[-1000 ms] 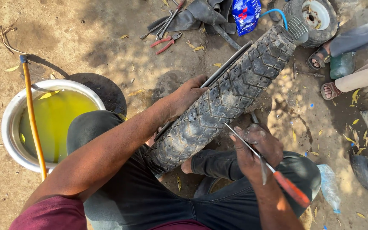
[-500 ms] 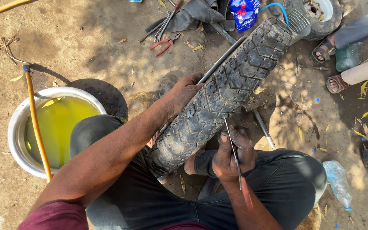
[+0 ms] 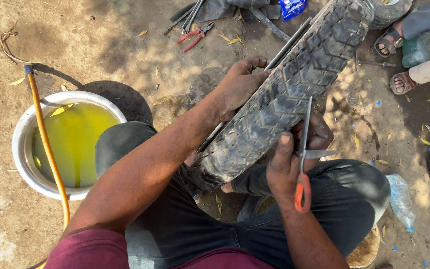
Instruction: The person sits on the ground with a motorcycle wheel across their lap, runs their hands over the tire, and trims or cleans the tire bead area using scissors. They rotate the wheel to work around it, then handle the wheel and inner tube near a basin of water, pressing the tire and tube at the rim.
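The tyre (image 3: 294,94) is the reference point: black rubber, chunky chevron tread, dusty, lying diagonally across the seated person's lap, its lower end at the knees and its upper end running out toward the top of the view.

Left hand (image 3: 240,84): placed on the tyre's left edge, fingers curled over the sidewall and closed firmly on the rubber. A thin metal rim (image 3: 287,47) strip shows along that same edge.

Right hand (image 3: 294,159): on the tyre's right side, closed around scissors (image 3: 303,154). The scissors have bright steel blades and orange-red plastic handles; one blade points up across the tread, the other sticks out to the right. The thumb presses flat against the tread. Whether the blade tip touches the rubber cannot be told from here.

Left of the tyre, on bare packed dirt, sits a round white-metal basin (image 3: 23,134) filled with cloudy yellow-green liquid. A yellow hose (image 3: 48,149) with a blue tip crosses over it.

Above the tyre's left edge lie red-handled pliers (image 3: 193,36) and some dark steel tools.

To the right of the tyre are another person's sandalled feet (image 3: 396,60). Below them, a crumpled clear plastic bottle (image 3: 401,199) lies by the person's dark trouser knee.
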